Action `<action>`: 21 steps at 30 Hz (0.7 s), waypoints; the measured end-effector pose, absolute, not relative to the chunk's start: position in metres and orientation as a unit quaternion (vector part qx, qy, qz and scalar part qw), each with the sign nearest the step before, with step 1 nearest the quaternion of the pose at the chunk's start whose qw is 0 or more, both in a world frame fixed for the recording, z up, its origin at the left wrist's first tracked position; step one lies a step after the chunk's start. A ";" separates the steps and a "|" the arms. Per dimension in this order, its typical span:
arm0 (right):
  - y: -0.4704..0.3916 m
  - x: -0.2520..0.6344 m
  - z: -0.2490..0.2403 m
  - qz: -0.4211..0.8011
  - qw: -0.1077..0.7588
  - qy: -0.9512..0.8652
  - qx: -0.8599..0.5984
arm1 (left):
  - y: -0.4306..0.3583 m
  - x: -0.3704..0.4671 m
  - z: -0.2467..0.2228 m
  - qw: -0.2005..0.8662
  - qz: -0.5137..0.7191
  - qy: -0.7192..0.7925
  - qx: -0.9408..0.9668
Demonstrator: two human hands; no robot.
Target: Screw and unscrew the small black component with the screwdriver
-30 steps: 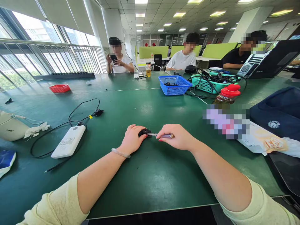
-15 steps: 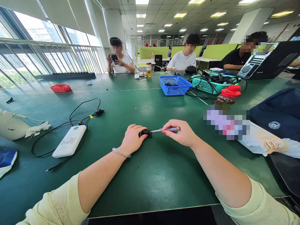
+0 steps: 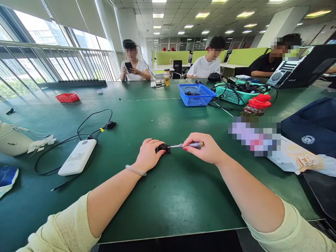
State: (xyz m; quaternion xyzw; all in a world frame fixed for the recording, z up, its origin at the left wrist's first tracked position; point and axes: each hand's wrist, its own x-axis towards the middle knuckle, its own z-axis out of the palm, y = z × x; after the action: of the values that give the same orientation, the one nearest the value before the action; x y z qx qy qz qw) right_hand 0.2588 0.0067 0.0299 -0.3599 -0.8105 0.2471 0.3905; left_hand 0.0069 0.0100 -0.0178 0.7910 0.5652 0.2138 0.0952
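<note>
Pinched in the right hand [image 3: 204,150], the screwdriver [image 3: 187,144] has tilted up since a second ago, tip now angled into the small black part [image 3: 163,148] the left hand [image 3: 148,155] presses onto the tabletop [image 3: 168,203].

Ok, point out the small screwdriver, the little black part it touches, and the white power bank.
Small metal screwdriver with purple handle [image 3: 189,144]: head view, on the handle by the fingertips.
Small black part [image 3: 164,148]: head view, on its exposed right end.
White rectangular power bank [image 3: 77,157]: head view, middle of its top face.
</note>
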 end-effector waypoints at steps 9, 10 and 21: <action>0.007 0.258 0.027 0.243 0.385 -0.821 -0.345 | 0.010 0.008 -0.017 0.100 0.218 0.557 0.795; 0.007 0.258 0.027 0.240 0.385 -0.823 -0.341 | 0.010 0.008 -0.017 0.101 0.218 0.557 0.795; 0.008 0.253 0.024 0.304 0.398 -0.759 -0.416 | 0.009 0.010 -0.015 0.105 0.234 0.547 0.797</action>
State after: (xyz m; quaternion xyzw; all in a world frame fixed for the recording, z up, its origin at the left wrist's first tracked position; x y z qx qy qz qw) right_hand 0.2528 0.0078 0.0241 -0.4159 -0.7589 0.3039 0.3985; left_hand 0.0095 0.0086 -0.0147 0.7972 0.5467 0.2336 0.1053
